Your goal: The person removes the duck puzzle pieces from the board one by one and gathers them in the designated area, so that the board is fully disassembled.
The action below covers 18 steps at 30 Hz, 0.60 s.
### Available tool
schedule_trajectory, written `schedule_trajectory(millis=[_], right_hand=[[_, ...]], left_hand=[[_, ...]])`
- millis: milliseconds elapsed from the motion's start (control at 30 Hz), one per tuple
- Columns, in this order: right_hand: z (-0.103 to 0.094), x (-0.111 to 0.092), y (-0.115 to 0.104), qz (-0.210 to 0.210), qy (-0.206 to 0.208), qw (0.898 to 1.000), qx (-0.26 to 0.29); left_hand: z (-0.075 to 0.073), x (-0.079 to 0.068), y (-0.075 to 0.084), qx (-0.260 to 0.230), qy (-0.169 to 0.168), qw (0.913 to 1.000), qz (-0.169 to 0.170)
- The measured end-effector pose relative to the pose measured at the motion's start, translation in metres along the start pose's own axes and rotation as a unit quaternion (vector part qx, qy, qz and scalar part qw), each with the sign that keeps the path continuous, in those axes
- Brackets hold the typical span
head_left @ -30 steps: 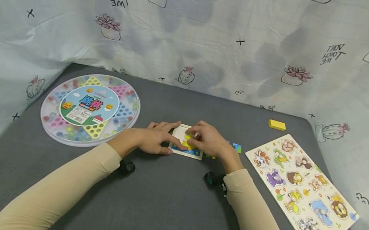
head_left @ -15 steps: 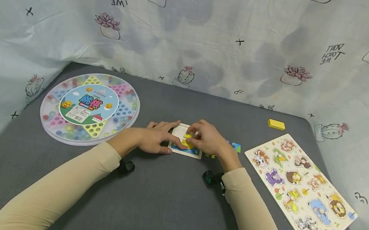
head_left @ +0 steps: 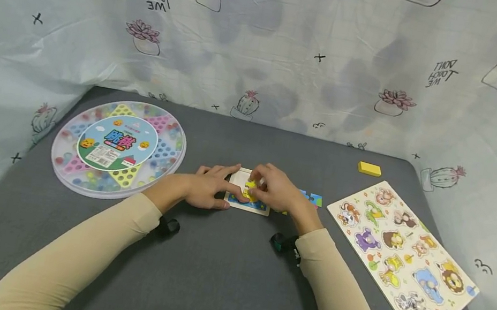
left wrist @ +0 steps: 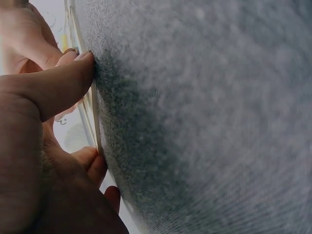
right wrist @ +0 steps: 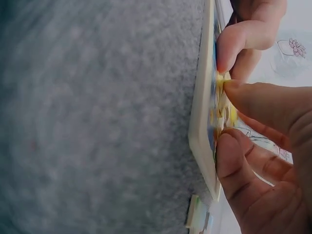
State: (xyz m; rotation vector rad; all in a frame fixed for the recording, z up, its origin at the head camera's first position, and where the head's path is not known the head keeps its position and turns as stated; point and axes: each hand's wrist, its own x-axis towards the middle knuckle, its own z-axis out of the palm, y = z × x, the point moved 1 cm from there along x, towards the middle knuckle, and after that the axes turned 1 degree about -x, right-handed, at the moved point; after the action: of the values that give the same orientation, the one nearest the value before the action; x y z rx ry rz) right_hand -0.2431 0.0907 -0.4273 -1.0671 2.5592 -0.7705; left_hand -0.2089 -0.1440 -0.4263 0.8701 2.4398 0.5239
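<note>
A small wooden puzzle tray (head_left: 240, 177) lies between my hands, its far part bare and its near part filled with blue and yellow pieces (head_left: 250, 205). My left hand (head_left: 206, 189) lies spread at the tray's left side. Its index finger reaches over the pieces, and its thumb (left wrist: 73, 80) is at the wooden edge. With thumb and fingertips, my right hand (head_left: 278, 189) pinches a yellow puzzle piece (right wrist: 224, 105) low over the tray. The fingers partly cover this piece.
Loose puzzle pieces (head_left: 315, 200) lie right of the tray, partly behind my right wrist. A round Chinese checkers set (head_left: 156, 184) is at the left. On the right are an animal peg puzzle board (head_left: 405, 277) and a yellow block (head_left: 369, 169). A printed curtain (head_left: 285, 47) hangs behind.
The head view has shifted slightly. Both hands stay at the tray, and the right fingers have moved only a little over the yellow piece.
</note>
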Motion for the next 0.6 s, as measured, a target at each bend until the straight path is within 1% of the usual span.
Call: schedule_trajectory(millis=[167, 233, 333, 433, 600], right_hand=[[0.0013, -0.0011, 0.0011, -0.003, 0.003, 1.000, 0.004], [0.0013, -0.0006, 0.0014, 0.003, 0.001, 1.000, 0.005], [0.0009, 0.0002, 0.0016, 0.011, -0.007, 1.000, 0.003], [0.0006, -0.0004, 0.0014, 0.020, -0.011, 1.000, 0.006], [-0.0008, -0.0019, 0.0025, 0.022, -0.008, 0.999, 0.036]], left_hand=[[0.0019, 0.0017, -0.0016, 0.004, -0.001, 1.0000, -0.004], [0.0031, 0.0027, -0.0033, 0.008, -0.001, 0.9999, -0.010], [0.0038, 0.0033, -0.0048, 0.010, -0.001, 0.9999, -0.007], [0.0022, 0.0016, -0.0024, 0.012, -0.005, 0.9999, -0.006], [0.0009, -0.0005, 0.0004, 0.012, -0.001, 0.9999, 0.001]])
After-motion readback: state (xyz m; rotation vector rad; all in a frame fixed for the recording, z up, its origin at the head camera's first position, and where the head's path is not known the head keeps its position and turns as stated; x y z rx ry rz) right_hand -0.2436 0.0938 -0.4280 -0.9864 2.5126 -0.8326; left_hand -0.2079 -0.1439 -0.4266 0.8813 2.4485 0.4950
